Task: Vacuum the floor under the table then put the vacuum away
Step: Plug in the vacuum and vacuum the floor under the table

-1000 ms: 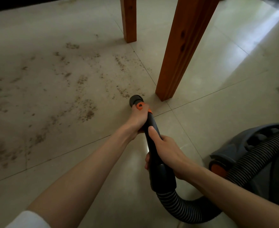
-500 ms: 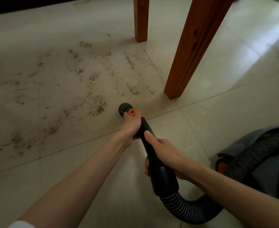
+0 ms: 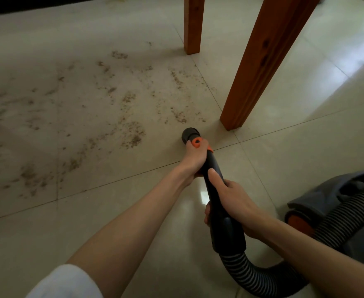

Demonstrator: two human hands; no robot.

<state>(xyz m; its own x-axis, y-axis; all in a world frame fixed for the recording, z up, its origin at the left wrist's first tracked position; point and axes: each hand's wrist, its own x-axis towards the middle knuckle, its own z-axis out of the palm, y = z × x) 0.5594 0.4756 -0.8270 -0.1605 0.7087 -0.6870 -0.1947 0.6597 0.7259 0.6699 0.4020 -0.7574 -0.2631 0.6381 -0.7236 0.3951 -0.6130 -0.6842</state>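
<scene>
A black vacuum wand [image 3: 214, 175] with an orange collar points down at the tiled floor, its round nozzle [image 3: 190, 134] near the tile joint. My left hand [image 3: 195, 158] grips the wand just behind the nozzle. My right hand [image 3: 232, 203] grips the wand lower down, thumb along its top. A ribbed black hose [image 3: 252, 276] curves from the wand to the grey vacuum body [image 3: 331, 203] with an orange wheel at the right. Brown crumbs [image 3: 131, 134] lie scattered over the floor left of and beyond the nozzle.
Two orange-brown wooden table legs stand ahead: a near one [image 3: 256, 67] just right of the nozzle and a far one [image 3: 192, 24]. A dark strip [image 3: 47, 5] runs along the top left. Bright light reflects off the tiles at the right.
The nozzle swung left toward the crumbs, then back right toward the near table leg. Both hands kept their grip on the wand.
</scene>
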